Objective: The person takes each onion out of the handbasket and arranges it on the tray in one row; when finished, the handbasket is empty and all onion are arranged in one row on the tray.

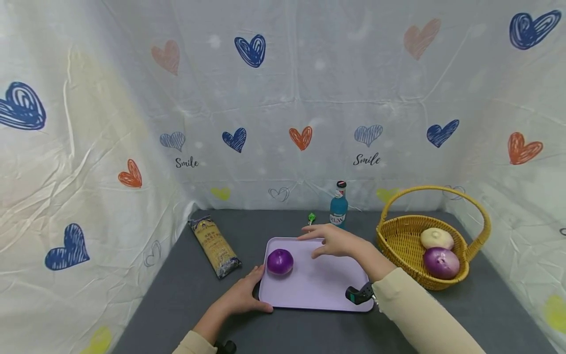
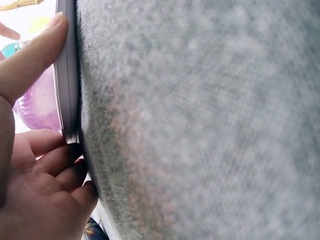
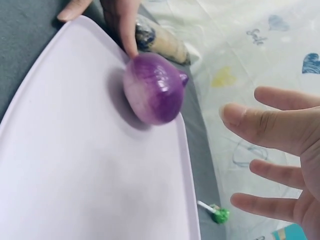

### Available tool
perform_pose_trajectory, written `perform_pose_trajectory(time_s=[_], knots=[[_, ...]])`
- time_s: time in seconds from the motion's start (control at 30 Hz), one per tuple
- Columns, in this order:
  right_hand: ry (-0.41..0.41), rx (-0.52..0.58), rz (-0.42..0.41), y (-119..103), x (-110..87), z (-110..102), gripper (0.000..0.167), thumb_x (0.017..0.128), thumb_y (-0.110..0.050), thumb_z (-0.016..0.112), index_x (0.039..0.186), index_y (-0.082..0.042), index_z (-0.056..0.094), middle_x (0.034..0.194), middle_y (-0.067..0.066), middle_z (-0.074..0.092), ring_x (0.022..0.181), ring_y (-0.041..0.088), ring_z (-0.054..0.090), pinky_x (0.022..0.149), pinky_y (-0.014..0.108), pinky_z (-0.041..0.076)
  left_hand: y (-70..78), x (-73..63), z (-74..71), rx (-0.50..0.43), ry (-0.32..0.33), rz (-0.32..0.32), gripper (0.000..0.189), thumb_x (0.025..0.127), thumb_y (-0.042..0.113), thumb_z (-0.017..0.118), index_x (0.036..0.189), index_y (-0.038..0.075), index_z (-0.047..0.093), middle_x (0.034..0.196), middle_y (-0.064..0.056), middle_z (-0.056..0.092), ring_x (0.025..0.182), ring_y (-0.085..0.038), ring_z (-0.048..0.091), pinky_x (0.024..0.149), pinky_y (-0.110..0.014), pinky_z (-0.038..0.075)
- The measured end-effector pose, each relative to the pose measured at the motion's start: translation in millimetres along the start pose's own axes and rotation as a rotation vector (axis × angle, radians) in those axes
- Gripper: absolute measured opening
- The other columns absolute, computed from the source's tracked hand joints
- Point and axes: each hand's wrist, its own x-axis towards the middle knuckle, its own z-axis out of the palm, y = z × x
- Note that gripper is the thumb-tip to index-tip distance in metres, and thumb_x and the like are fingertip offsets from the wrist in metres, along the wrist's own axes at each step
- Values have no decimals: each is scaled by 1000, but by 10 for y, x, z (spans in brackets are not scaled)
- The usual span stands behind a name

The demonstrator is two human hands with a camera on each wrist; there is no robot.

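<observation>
A purple onion (image 1: 280, 262) sits near the left end of a pale lilac tray (image 1: 323, 290). My left hand (image 1: 240, 295) holds the tray's near left corner, thumb on the front edge and fingers against the left side; in the left wrist view the thumb (image 2: 37, 55) lies along the rim. Over the back half of the tray hovers my right hand (image 1: 333, 241), fingers spread and holding nothing. In the right wrist view, the spread fingers (image 3: 272, 172) are apart from the onion (image 3: 155, 90). A green-topped lollipop (image 1: 311, 217) lies behind the tray.
A yellow wicker basket (image 1: 398, 255) at the right contains a pale onion (image 1: 437, 238) and a purple onion (image 1: 441, 263). Behind the tray stands a blue bottle (image 1: 339, 206). A pack of noodles (image 1: 215, 246) lies at the left. Heart-printed cloth (image 1: 274, 98) surrounds the grey table.
</observation>
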Motion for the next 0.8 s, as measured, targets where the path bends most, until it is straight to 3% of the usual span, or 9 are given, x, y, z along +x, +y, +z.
perform_pose_trajectory(time_s=[0.8], knots=[[45,-68,0,117,-375,-277,54,85,-15,81,137,-15,65,154,20,47,140,43,45,96,49,56,-23,25,5,10,-11,-2,119,71,52,88,159,1,26,164,-20,27,153,-42,22,118,-66,25]])
